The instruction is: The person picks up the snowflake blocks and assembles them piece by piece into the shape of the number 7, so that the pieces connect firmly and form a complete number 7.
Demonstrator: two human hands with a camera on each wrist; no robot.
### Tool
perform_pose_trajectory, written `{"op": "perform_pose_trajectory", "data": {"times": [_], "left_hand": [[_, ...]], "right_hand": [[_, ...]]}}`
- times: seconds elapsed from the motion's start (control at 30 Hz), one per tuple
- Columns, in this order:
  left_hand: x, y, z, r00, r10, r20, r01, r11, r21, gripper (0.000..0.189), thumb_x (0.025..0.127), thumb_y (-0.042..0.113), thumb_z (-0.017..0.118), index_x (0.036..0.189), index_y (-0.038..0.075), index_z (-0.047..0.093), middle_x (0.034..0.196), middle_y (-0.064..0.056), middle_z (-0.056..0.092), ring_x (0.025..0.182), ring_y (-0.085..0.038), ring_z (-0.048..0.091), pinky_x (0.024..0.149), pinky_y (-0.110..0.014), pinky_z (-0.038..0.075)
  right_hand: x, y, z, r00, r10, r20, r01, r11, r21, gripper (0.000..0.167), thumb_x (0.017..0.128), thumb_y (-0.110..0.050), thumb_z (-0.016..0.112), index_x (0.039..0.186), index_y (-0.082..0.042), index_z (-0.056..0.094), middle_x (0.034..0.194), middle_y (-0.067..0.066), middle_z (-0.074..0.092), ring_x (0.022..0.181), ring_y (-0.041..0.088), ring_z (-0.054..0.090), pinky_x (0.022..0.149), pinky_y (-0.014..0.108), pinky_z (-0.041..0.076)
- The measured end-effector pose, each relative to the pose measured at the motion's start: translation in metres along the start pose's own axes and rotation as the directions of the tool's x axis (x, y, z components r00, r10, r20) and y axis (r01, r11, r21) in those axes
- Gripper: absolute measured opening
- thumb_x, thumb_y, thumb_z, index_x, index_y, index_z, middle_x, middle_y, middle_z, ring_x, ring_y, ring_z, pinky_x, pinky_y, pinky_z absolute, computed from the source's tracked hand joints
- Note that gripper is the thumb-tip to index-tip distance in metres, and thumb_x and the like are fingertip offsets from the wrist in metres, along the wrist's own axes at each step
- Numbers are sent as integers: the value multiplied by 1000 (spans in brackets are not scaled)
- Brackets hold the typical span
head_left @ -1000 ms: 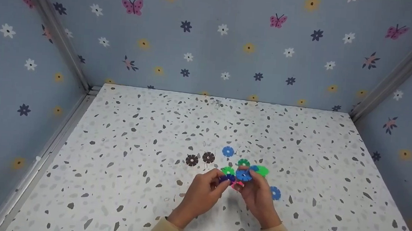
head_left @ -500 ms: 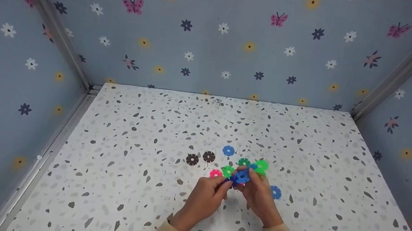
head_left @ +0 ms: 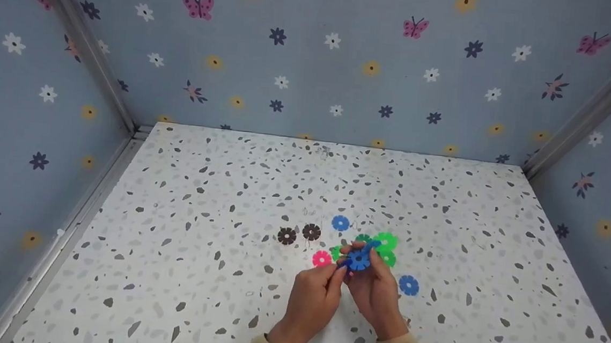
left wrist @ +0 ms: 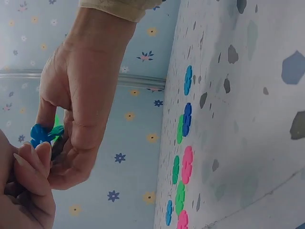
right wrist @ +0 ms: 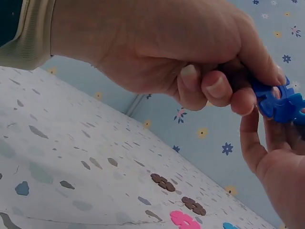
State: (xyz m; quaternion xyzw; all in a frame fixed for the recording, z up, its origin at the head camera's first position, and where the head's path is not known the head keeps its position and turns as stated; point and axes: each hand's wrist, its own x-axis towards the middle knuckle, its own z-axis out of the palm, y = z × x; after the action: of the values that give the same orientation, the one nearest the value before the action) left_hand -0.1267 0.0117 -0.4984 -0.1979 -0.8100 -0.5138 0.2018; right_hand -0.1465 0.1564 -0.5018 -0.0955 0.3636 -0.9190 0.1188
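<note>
Several toothed plastic snowflake discs are in play. My left hand point(head_left: 309, 303) pinches a dark blue disc point(head_left: 348, 263) between thumb and fingers, against the edge of a mid-blue disc point(head_left: 358, 259). My right hand point(head_left: 377, 297) holds this mid-blue disc, with another blue disc point(head_left: 372, 246) standing at an angle to it. Bright green discs point(head_left: 386, 240) show beyond the right fingers and seem joined to that cluster. In the right wrist view the dark blue disc point(right wrist: 269, 100) meets the blue discs between both hands. Fingers partly hide the joint.
On the speckled white table point(head_left: 217, 197) lie two brown discs point(head_left: 287, 236), a pink disc point(head_left: 322, 259), blue discs point(head_left: 409, 285) and green ones partly behind the hands. Patterned panels point(head_left: 313, 59) enclose the back and both sides.
The left hand has moved right, bringing the dark blue disc from apart to against the mid-blue disc and turning it more edge-on. A pink disc has come into sight. The green discs have shifted.
</note>
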Motion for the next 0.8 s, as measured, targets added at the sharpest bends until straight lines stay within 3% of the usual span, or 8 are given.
{"op": "perform_pose_trajectory", "data": {"times": [0.2, 0.37, 0.57, 0.8], "left_hand": [[-3, -1, 5, 998, 65, -22, -65, 998, 7, 24, 100, 10, 60, 76, 8, 60, 61, 8, 47, 54, 1, 40, 49, -12, 33], [-2, 0, 5, 999, 35, -21, -35, 999, -6, 22, 101, 10, 58, 80, 6, 61, 64, 7, 51, 56, -1, 44, 50, -13, 38], [1, -5, 4, 999, 26, -37, -26, 1000, -7, 22, 99, 8, 60, 77, 5, 61, 64, 4, 54, 56, -2, 45, 50, -14, 40], [6, -10, 1, 996, -24, 83, 28, 999, -46, 24, 103, 15, 54, 83, 6, 65, 63, 8, 53, 54, 0, 47, 49, -15, 40]], "right_hand": [[0, -3, -1, 999, 36, 18, -38, 997, 75, 33, 110, -28, 28, 116, -11, 56, 113, 9, 62, 109, 24, 57, 93, 37, 46], [0, 0, 3, 998, 59, -17, -57, 993, 100, 30, 109, -32, 34, 116, -12, 55, 113, 9, 62, 111, 24, 55, 95, 38, 44], [1, 6, 4, 1000, 23, 13, -24, 995, 95, 34, 110, -29, 27, 118, -12, 56, 117, 9, 61, 113, 23, 55, 96, 39, 46], [1, 0, -7, 998, 56, -30, -56, 998, -3, 32, 110, -29, 33, 122, -10, 55, 122, 12, 59, 115, 26, 56, 96, 42, 46]]}}
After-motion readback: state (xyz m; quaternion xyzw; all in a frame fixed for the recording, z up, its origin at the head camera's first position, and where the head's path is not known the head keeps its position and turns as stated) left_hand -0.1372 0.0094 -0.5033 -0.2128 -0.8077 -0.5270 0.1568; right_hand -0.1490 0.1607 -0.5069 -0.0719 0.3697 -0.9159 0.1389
